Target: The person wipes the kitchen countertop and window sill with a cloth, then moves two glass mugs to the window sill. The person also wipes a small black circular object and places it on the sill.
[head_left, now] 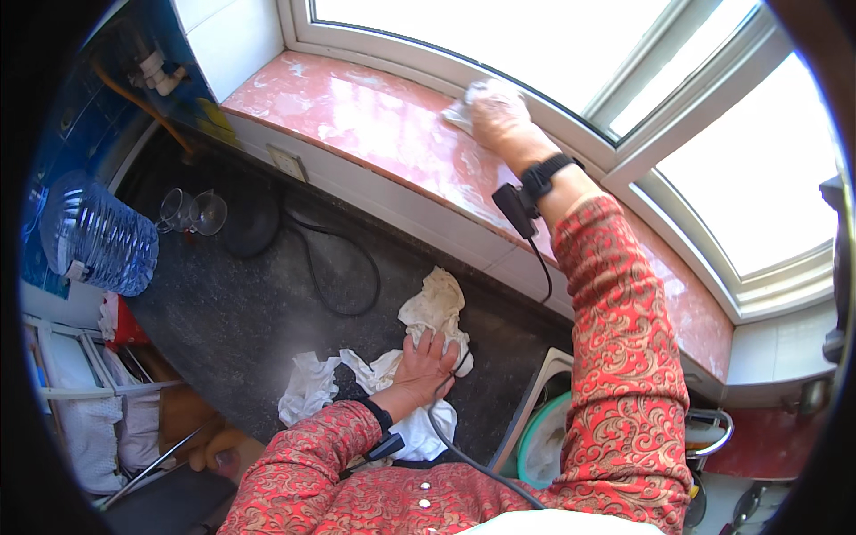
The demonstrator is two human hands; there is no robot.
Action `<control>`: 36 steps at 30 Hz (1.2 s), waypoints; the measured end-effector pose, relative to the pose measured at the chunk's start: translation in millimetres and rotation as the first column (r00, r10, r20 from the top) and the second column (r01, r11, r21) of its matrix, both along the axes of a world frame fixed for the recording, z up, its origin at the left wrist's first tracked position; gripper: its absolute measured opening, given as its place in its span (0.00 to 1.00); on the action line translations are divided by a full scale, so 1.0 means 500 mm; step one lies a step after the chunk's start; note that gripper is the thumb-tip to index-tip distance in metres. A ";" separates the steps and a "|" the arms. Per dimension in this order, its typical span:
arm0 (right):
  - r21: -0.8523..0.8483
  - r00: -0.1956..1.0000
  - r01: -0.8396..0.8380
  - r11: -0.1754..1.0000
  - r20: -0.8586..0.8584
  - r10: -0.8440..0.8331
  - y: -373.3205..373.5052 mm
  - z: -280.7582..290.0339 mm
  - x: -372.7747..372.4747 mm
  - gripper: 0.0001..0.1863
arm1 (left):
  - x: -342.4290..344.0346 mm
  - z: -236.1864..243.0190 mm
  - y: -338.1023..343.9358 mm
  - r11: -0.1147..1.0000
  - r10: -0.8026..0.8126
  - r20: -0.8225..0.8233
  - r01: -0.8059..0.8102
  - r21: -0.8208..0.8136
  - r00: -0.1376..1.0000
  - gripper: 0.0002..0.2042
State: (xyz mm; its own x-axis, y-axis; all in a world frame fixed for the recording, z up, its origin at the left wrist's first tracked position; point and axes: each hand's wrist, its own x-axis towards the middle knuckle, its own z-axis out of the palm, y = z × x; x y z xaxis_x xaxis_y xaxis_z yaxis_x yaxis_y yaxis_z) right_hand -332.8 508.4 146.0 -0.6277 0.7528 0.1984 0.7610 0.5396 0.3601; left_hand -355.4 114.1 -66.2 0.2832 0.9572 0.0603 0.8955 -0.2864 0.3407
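Note:
My right hand [502,120] reaches up to the pink marbled windowsill [357,107]. It is closed around a crumpled white cloth [459,114], pressed where the sill meets the window frame. My left hand [423,367] leans on the dark countertop, fingers stretched out and slightly apart, over the lower part of a cream rag [434,299]. Crumpled white tissues [309,390] lie to the left of that hand, with more white material [426,430] beneath its wrist. Black straps with small devices are on both wrists, and a cable runs past the left hand.
The window frame [615,160] rises behind the sill. On the dark counter [223,312] are a black cord [379,281], glass cups [192,212] and a large clear bottle [107,234]. A green-rimmed basin [532,437] sits in the sink at right. Shelves [80,392] stand lower left.

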 end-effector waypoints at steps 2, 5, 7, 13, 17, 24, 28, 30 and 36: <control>0.089 0.999 -0.035 0.995 -0.030 0.038 0.007 -0.018 -0.023 0.14 | 0.002 -0.001 0.002 0.999 -0.007 0.022 0.007 0.032 1.000 0.36; 0.217 0.987 -0.111 0.970 -0.091 0.133 0.000 -0.034 0.011 0.15 | 0.005 -0.001 0.002 0.999 0.014 0.014 -0.014 0.050 1.000 0.35; 0.153 0.995 -0.060 0.986 -0.073 0.072 -0.013 -0.032 0.071 0.16 | 0.006 -0.002 0.001 0.999 0.013 0.005 -0.013 0.039 1.000 0.35; 0.098 0.991 0.134 0.986 -0.016 -0.133 -0.090 0.003 0.285 0.14 | 0.006 -0.005 0.001 0.997 0.016 0.025 -0.018 0.071 1.000 0.34; 0.056 0.954 0.291 0.955 0.051 -0.294 -0.100 0.002 0.333 0.15 | 0.006 -0.006 0.003 0.998 0.017 0.018 -0.018 0.058 1.000 0.34; 0.020 0.969 0.234 0.972 -0.088 -0.231 -0.085 0.000 0.223 0.16 | 0.011 -0.010 0.001 0.999 0.025 0.004 -0.025 0.048 1.000 0.35; 0.022 0.990 0.074 0.997 -0.118 -0.071 -0.051 0.013 0.066 0.24 | 0.010 -0.011 0.003 0.998 0.005 0.017 -0.006 0.063 1.000 0.36; 0.011 0.987 0.048 0.999 -0.153 -0.046 -0.032 0.003 0.029 0.28 | 0.008 -0.011 0.002 0.998 0.003 0.015 -0.004 0.067 1.000 0.37; -0.075 0.962 0.130 0.989 -0.232 -0.144 -0.046 -0.023 0.131 0.20 | 0.014 -0.013 0.004 0.997 0.021 -0.005 -0.021 0.077 1.000 0.37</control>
State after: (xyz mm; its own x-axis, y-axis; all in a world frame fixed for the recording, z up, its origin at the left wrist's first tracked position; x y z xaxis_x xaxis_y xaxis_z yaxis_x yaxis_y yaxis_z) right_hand -267.6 485.2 134.5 -0.4586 0.8429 0.2814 0.8886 0.4393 0.1321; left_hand -348.5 116.3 -73.0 0.2637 0.9555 0.1319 0.9035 -0.2926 0.3133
